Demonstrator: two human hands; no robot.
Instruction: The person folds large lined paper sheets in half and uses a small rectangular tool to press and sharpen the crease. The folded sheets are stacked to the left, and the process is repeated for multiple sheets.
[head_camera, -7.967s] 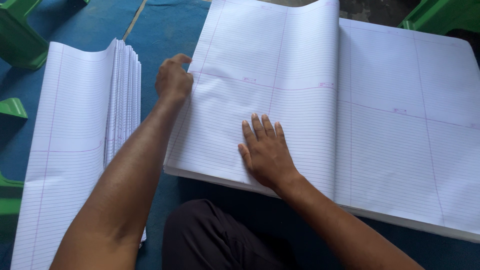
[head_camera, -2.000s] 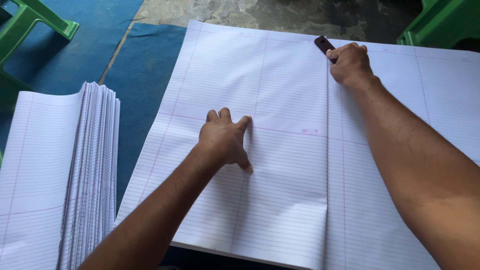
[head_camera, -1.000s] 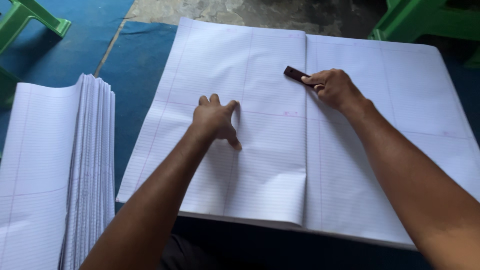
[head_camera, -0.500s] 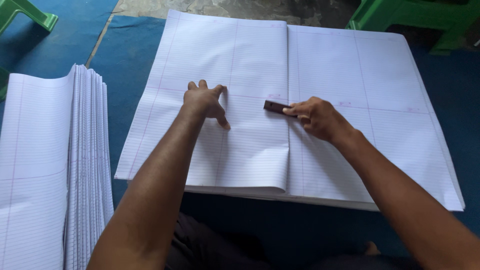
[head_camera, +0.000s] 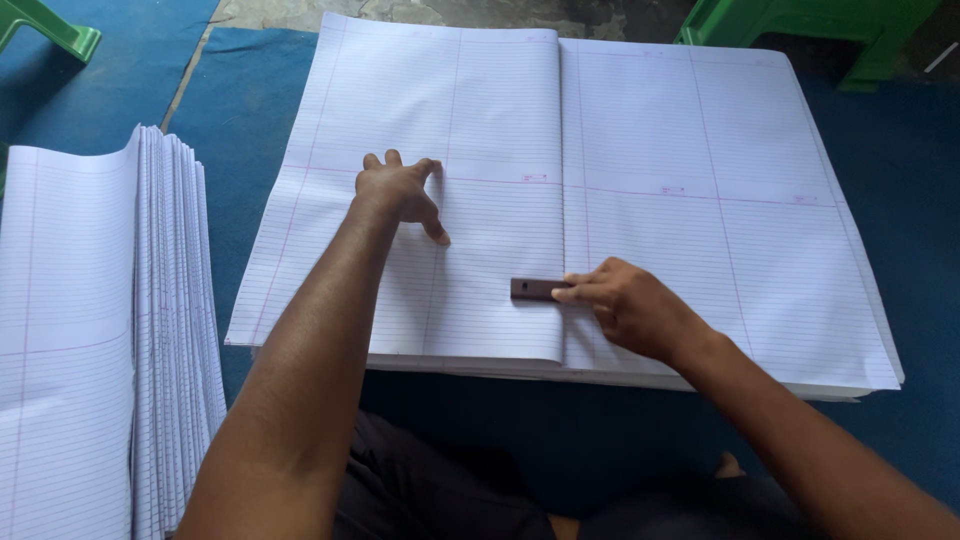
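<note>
Right hand (head_camera: 630, 310) having slid down the centre fold toward the frame's bottom, fingers pinching a small dark creasing block (head_camera: 538, 290) there, left hand (head_camera: 398, 192) pressing spread fingers on the folded ruled sheet (head_camera: 480, 120), finished folded stack (head_camera: 110, 330) lying at left.

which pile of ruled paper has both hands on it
The wide flat stack of ruled sheets in the middle: the left hand presses it and the right hand holds a small dark block there. The fanned pile lies untouched.

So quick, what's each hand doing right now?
Left hand: open, holding nothing, pressed on the folded ruled sheet.
Right hand: closed on a small dark block at the fold.
</note>
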